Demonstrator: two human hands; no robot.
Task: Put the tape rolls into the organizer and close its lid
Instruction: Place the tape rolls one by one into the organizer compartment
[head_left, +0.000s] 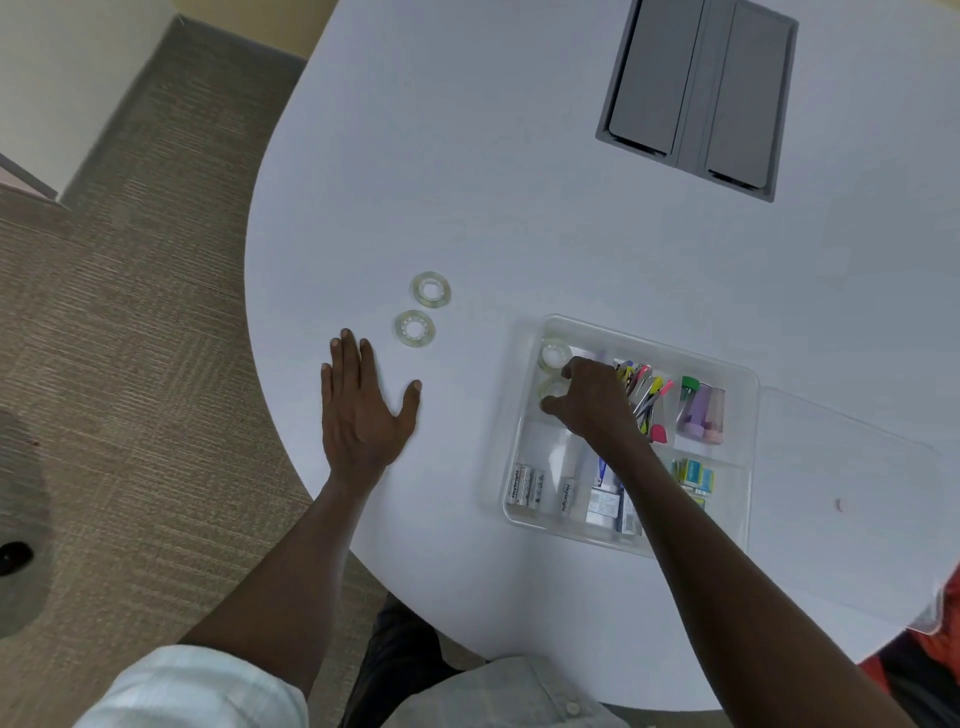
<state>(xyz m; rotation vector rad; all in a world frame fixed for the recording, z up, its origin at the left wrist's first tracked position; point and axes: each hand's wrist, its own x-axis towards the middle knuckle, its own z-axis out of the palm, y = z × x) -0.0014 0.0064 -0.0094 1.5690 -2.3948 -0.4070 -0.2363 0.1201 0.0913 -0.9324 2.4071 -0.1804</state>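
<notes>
Two clear tape rolls lie flat on the white table (467, 182): one (430, 290) farther away, one (414, 328) nearer. My left hand (363, 410) rests flat on the table just below and left of them, fingers spread. The clear organizer (748, 395) sits to the right with its lid (852, 483) open flat on the right side. In its top-left compartment lies one tape roll (555, 354). My right hand (592, 400) reaches into that compartment, with its thumb and fingers closed around a second tape roll (551, 388).
The organizer also holds pens (647, 389), small bottles (701, 410), batteries (524, 486), small boxes and erasers. A grey cable hatch (701, 93) is set in the table at the far right. The table's curved edge runs on the left, with carpet (130, 312) below.
</notes>
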